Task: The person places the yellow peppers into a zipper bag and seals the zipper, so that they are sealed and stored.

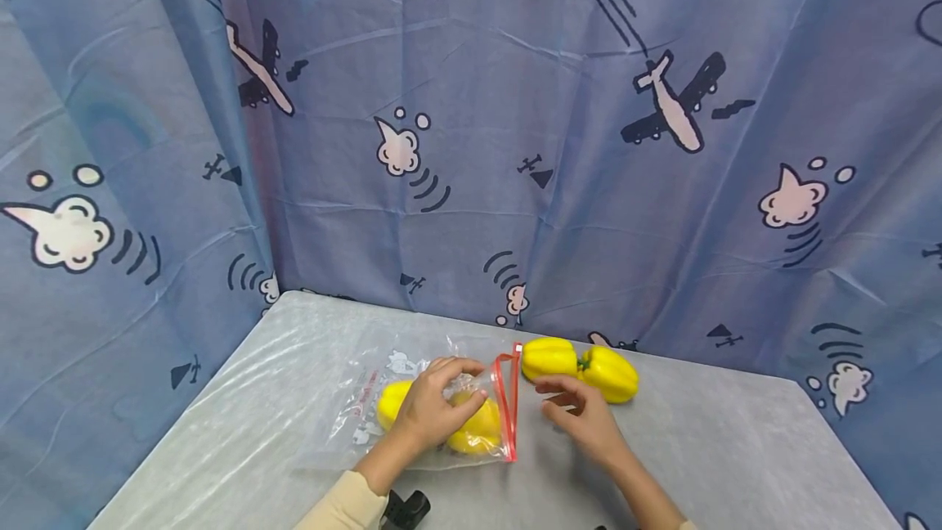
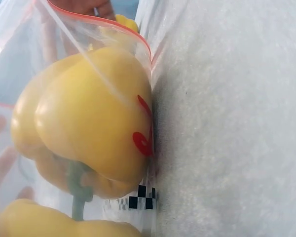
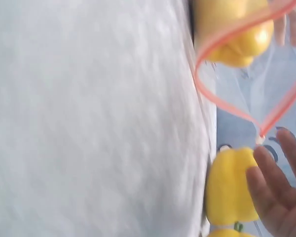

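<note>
A clear zip bag (image 1: 368, 424) with a red zip edge (image 1: 513, 432) lies on its side with two yellow bell peppers (image 2: 96, 113) inside. Over it my left hand (image 1: 427, 411) rests with thumb and fingers apart, above the pepper nearer the mouth. The mouth stands parted in the right wrist view, its red rims (image 3: 227, 106) spread. Just right of it is my right hand (image 1: 585, 424), fingers loosely bent and holding nothing. Two more yellow bell peppers (image 1: 548, 358) lie outside the bag, stem to stem, beyond the right hand.
A pale cloth covers the table (image 1: 736, 448). Behind and to the left hangs a blue patterned curtain (image 1: 471, 145). A black object (image 1: 406, 509) shows at the left wrist, by the beige sleeve (image 1: 342, 505).
</note>
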`<action>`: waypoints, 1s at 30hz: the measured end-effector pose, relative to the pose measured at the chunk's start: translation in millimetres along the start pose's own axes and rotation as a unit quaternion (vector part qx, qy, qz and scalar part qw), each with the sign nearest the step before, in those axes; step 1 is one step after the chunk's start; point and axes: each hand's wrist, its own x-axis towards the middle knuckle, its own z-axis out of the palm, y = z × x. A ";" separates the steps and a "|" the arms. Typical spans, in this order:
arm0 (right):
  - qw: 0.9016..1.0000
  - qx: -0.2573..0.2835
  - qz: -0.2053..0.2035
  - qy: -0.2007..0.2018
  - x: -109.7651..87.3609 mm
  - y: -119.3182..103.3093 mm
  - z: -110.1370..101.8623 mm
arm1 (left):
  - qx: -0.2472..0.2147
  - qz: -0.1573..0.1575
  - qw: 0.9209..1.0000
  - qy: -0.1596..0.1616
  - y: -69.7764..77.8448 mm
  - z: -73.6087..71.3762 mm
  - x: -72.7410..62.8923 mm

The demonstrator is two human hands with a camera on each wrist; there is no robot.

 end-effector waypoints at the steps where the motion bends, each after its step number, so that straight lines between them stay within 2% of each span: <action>1: 1.000 -0.012 -0.007 0.017 0.2 0.1 -2.8 | -0.001 -0.001 1.000 -0.001 0.0 0.0 -0.1; 6: 0.991 -0.075 -0.036 0.105 1.5 3.3 -19.3 | -0.006 -0.008 1.000 -0.009 0.3 -0.3 -0.5; 9: 0.978 -0.119 -0.052 0.162 3.8 7.0 -29.7 | -0.002 -0.008 1.000 -0.011 -0.1 -0.3 -0.5; 13: 0.964 -0.155 -0.054 0.209 6.4 13.1 -41.1 | 0.000 -0.005 1.000 -0.009 -1.6 -0.1 -0.5; 23: 0.959 -0.150 -0.011 0.242 12.8 35.5 -58.3 | -0.011 -0.014 1.000 -0.006 -1.3 -1.6 -1.0; 30: 0.964 -0.133 0.055 0.224 18.0 47.3 -67.7 | -0.007 -0.012 1.000 -0.006 -1.9 -0.9 -0.7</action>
